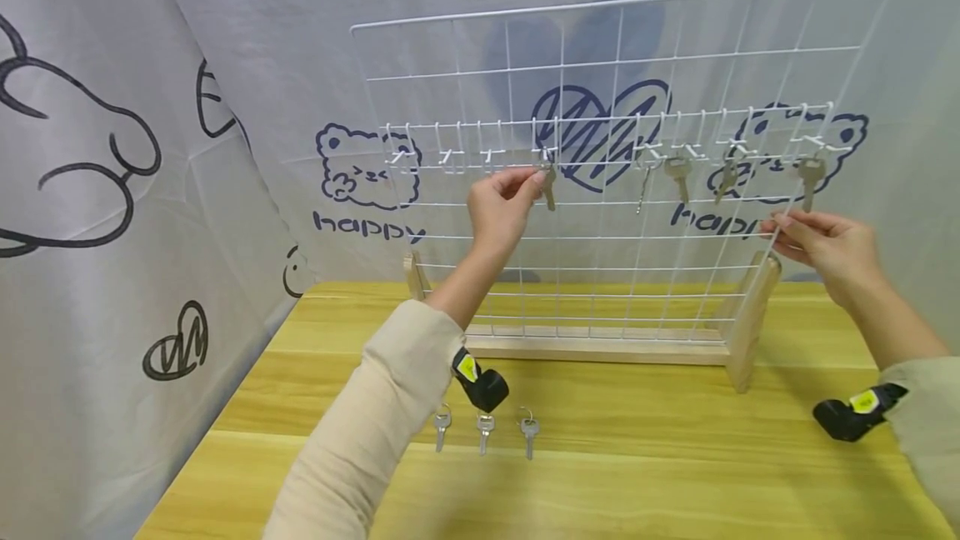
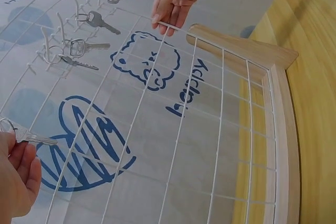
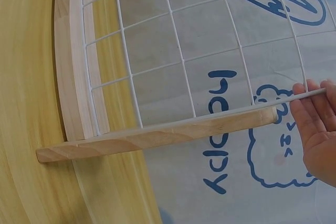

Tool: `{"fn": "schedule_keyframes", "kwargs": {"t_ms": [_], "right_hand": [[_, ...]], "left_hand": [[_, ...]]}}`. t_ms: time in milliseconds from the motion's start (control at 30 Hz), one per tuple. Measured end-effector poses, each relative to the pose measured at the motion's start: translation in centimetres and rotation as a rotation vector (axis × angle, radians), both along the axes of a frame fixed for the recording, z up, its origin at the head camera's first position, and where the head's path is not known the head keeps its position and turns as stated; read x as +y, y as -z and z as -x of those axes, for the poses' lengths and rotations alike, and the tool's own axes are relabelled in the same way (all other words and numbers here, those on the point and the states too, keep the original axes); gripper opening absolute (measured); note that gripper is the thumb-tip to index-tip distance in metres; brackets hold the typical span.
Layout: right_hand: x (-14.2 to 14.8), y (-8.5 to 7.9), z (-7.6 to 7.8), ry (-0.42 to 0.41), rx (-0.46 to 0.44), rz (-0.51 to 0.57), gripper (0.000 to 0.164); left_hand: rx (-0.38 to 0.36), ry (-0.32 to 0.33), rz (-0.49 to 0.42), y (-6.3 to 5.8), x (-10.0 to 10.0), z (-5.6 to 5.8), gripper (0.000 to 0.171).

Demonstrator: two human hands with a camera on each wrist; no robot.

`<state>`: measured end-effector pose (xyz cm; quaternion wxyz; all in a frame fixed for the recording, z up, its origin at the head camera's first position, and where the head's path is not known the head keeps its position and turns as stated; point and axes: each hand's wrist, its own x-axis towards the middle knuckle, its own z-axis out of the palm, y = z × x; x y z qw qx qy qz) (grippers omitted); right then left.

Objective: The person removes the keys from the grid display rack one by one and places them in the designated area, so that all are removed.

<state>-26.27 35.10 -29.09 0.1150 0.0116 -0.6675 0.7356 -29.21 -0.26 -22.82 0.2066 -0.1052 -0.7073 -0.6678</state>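
Key tip-dn, axis near-vert.

A silver key, blade down, is pinched in the left hand at a white hook on the wire rack. The right hand grips the rack's edge. Four hanging keys dangle further right; three loose keys lie in a row on the bench, rings toward the rack.
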Motion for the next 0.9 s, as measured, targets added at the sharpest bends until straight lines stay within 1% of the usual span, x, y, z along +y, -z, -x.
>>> {"fn": "schedule_keyframes", "kwargs": {"t_ms": [167, 333, 467, 533, 600, 667, 767, 900], "right_hand": [[0.0, -0.1, 0.0, -0.009, 0.0, 0.012, 0.004], [0.0, 0.0, -0.1, -0.02, -0.008, 0.036, 0.007], [0.1, 0.1, 0.0, -0.015, -0.004, 0.032, 0.006], [0.1, 0.1, 0.0, -0.014, -0.003, 0.029, 0.005], [0.1, 0.1, 0.0, -0.006, -0.014, 0.015, 0.003], [0.1, 0.1, 0.0, 0.002, -0.025, 0.005, 0.004], [0.1, 0.1, 0.0, 0.01, -0.036, -0.006, 0.006], [0.0, 0.0, 0.0, -0.002, -0.018, 0.017, 0.002]], "left_hand": [[-0.038, 0.043, -0.053, -0.1, -0.3, -0.5, 0.018], [-0.081, 0.079, -0.078, -0.1, -0.6, -0.9, 0.018], [-0.123, 0.134, -0.097, -0.2, -0.7, -1.1, 0.02], [-0.144, 0.172, -0.107, -0.2, -0.7, -1.1, 0.023], [-0.164, 0.205, -0.11, -0.4, -0.7, -1.1, 0.025], [-0.179, 0.239, -0.111, -0.5, -0.7, -1.2, 0.027], [-0.19, 0.275, -0.113, -0.6, -0.7, -1.2, 0.028], [-0.182, 0.288, -0.122, -0.8, -0.7, -1.4, 0.027]]}}
